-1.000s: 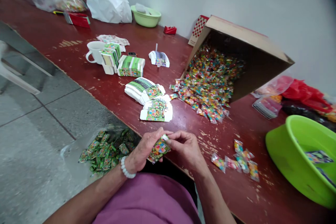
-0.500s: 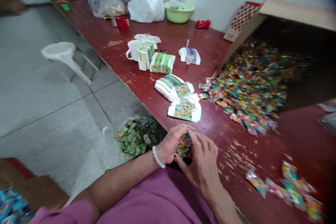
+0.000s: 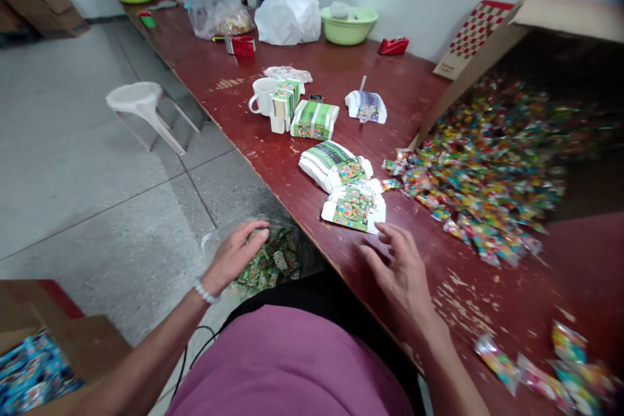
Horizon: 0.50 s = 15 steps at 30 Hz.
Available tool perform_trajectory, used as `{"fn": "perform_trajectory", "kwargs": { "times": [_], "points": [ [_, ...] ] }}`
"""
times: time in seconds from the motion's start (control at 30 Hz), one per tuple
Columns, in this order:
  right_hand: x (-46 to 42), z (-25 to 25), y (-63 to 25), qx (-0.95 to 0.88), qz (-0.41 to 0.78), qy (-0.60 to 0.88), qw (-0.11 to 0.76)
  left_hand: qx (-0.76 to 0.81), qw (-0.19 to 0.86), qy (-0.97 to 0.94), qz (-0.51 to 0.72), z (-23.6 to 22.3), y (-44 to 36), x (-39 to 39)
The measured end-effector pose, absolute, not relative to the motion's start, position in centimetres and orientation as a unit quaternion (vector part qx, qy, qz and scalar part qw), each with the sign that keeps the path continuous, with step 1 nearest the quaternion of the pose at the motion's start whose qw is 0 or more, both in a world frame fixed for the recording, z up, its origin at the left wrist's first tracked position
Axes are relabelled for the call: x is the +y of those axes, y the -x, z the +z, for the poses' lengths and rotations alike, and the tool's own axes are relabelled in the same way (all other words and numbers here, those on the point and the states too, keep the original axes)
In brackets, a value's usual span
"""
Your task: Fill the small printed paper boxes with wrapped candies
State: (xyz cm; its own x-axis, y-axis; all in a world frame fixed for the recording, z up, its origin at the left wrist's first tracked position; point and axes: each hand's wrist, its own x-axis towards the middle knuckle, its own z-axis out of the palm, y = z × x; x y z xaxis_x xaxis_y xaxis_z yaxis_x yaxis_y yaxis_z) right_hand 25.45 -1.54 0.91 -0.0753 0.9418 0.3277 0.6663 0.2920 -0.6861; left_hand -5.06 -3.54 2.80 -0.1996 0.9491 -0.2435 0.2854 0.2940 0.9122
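Hands have come apart since that last look: they were pinched together over a bright candy packet, and now the left hand (image 3: 234, 257) has dropped below the edge of the red-painted table (image 3: 341, 58) while the right hand (image 3: 402, 266) sits on the tabletop. Down on the left, the fingers (image 3: 253, 234) are curved loosely over a clear plastic bag (image 3: 217, 250) of green-wrapped packets (image 3: 270, 266), fingertips right at the packets, though whether they've got hold of one I can't tell. A white bead bracelet (image 3: 207, 292) rides on that wrist. Over on the right, the fingers (image 3: 385, 240) are spread wide and empty, tips just beside the corner of a stack of flattened printed cartons (image 3: 351, 211). Beyond that stack along the table, another bundle of cartons (image 3: 334, 166) nearly touches it, then come a boxed pile of cartons (image 3: 314, 120), a white mug (image 3: 263, 96) and a small folded bundle (image 3: 365, 107). To the right, a tipped cardboard box (image 3: 570, 13) spills a big heap of wrapped candies (image 3: 487, 188) across the table, with a few loose candy packets (image 3: 546, 370) lying apart near the table's front edge. At the far end of the table stand a green basin (image 3: 348, 25), a white plastic bag (image 3: 288, 14) and a red tape dispenser (image 3: 393, 46). Off the table's edge, a white plastic stool (image 3: 139, 101) stands on the floor.
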Motion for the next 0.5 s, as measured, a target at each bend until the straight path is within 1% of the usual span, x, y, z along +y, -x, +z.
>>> {"fn": "perform_trajectory", "kwargs": {
  "times": [0.07,0.17,0.23,0.3,0.4,0.5],
  "points": [
    [0.5,0.0,-26.7,-0.685,0.169,0.597,0.381,0.679,0.35,-0.547,0.342,2.7,5.2,-3.0],
    [3.2,-1.1,-27.4,-0.676,0.142,0.622,0.368,0.619,0.262,-0.662,0.332,2.6,1.7,-1.2],
    [4.2,-1.7,-27.2,-0.684,0.124,0.635,0.337,0.576,0.206,-0.731,0.303,2.8,-1.6,0.5],
    [4.4,-2.3,-26.9,-0.692,0.096,0.65,0.299,0.57,0.146,-0.768,0.254,2.8,-4.3,2.2],
    [4.0,-3.0,-26.6,-0.696,0.059,0.662,0.273,0.599,0.136,-0.762,0.205,2.5,-6.3,4.2],
    [3.7,-3.2,-26.4,-0.692,0.049,0.663,0.279,0.607,0.159,-0.747,0.22,1.9,-6.3,5.0]
  ]
}}
